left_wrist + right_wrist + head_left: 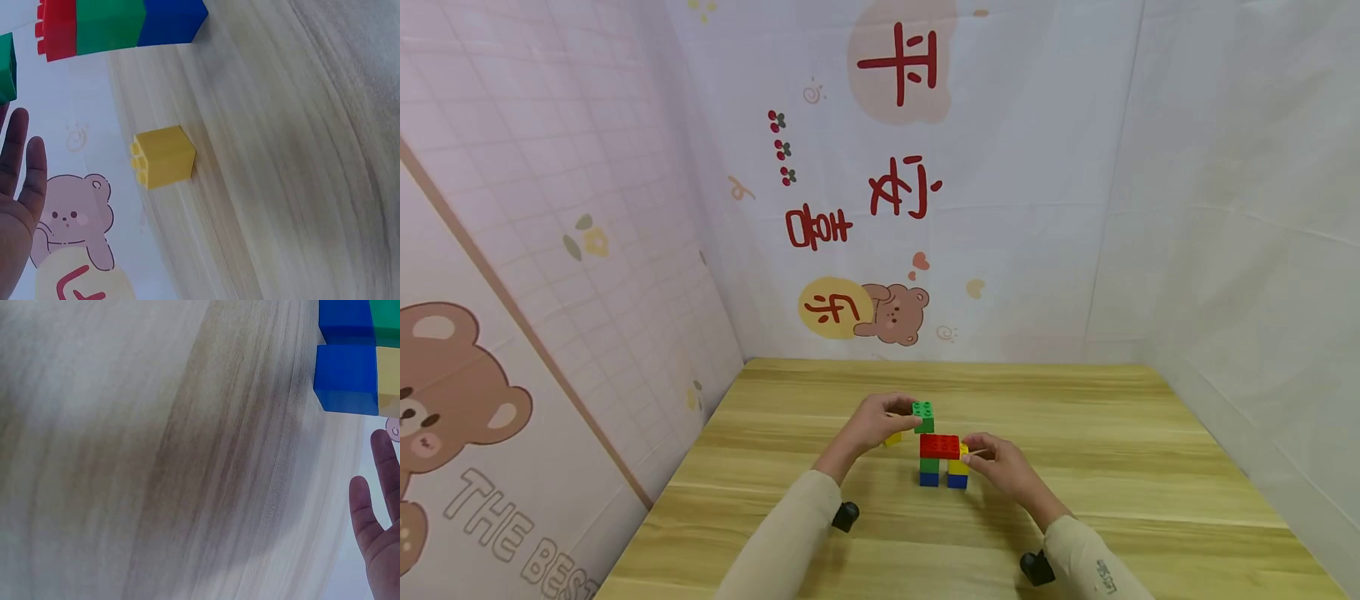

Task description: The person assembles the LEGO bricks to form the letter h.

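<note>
My left hand [880, 419] pinches a green brick [923, 417] by its left side, above a small arch of toy building bricks. A red brick [939, 447] lies across the top of two columns. The left column is a green brick [929, 465] on a blue brick [928, 480]. On the right, a yellow brick [958, 467] sits on another blue brick [345, 378]. My right hand [1006, 468] pinches the yellow brick's upper right part, thumb in front; in the right wrist view that grip is cut off, with two fingers extended beside the column.
A loose yellow brick [167, 157] stands on the wooden table [790, 533] behind the left hand, partly hidden in the head view. Black devices [846, 517] sit at both wrists. Printed cloth walls [1022, 208] enclose the table's back and sides.
</note>
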Tool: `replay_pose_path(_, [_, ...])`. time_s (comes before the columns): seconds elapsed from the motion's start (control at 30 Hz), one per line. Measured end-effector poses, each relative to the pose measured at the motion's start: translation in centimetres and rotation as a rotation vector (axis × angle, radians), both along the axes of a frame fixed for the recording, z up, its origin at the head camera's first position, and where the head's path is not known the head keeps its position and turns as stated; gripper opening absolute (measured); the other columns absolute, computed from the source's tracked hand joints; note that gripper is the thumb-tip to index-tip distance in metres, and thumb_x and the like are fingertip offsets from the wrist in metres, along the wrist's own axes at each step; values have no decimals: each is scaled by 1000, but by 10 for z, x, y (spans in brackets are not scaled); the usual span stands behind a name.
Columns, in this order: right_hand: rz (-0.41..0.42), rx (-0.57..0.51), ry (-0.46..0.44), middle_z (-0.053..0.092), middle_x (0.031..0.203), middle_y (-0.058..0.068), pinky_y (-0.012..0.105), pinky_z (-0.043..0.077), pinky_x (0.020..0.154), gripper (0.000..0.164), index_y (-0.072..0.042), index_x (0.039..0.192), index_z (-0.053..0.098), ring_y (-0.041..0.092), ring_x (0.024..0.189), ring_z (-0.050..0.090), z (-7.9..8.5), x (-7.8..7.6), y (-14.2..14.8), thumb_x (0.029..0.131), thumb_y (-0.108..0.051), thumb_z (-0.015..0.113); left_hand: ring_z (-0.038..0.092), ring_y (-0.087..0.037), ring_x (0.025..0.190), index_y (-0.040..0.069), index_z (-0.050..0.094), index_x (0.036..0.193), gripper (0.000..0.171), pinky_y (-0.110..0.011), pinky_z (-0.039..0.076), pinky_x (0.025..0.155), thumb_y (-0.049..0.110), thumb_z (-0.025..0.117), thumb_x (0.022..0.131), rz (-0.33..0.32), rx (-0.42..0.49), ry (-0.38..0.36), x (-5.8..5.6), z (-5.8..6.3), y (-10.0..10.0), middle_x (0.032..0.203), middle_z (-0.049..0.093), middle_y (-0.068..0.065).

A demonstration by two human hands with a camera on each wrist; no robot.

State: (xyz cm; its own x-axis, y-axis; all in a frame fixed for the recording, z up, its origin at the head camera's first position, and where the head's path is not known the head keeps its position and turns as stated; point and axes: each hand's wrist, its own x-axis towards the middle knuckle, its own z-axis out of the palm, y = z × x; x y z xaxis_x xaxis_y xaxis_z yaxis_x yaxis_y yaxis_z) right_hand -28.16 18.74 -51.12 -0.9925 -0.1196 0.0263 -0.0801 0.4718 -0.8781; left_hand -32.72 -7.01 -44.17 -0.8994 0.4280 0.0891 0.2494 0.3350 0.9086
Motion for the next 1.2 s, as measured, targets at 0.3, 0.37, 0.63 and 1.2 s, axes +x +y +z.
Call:
replay_pose_path(0.3, [6,1,9,67,110,2,42,55,87,25,-9,119,67,24,102,63,3,1,-2,95,-16,69,61,-17,99,17,72,114,26,-36,52,84,30,74,91,-16,-61,18,3,-7,1,103,68,3])
replay_pose_path(0.37, [0,0,5,67,109,2,41,55,86,24,-9,118,67,23,102,63,3,1,-2,95,-16,69,61,-17,99,18,72,114,27,-38,52,86,31,74,91,-18,-69,8,4,-8,1,103,68,4])
replay_pose_path(0.63, [0,-4,-8,67,110,3,41,55,86,26,-8,118,67,23,101,63,0,2,-2,94,-17,69,60,-16,100,19,72,116,28,-40,51,89,33,74,91,-25,-93,-19,7,-14,4,103,67,7])
replay_pose_path(1.2, [9,2,4,67,111,3,41,55,86,27,-8,120,67,22,101,63,0,1,0,95,-19,69,59,-17,97,20,73,116,30,-37,52,82,37,74,91,2,-76,-17,9,-18,9,101,66,6])
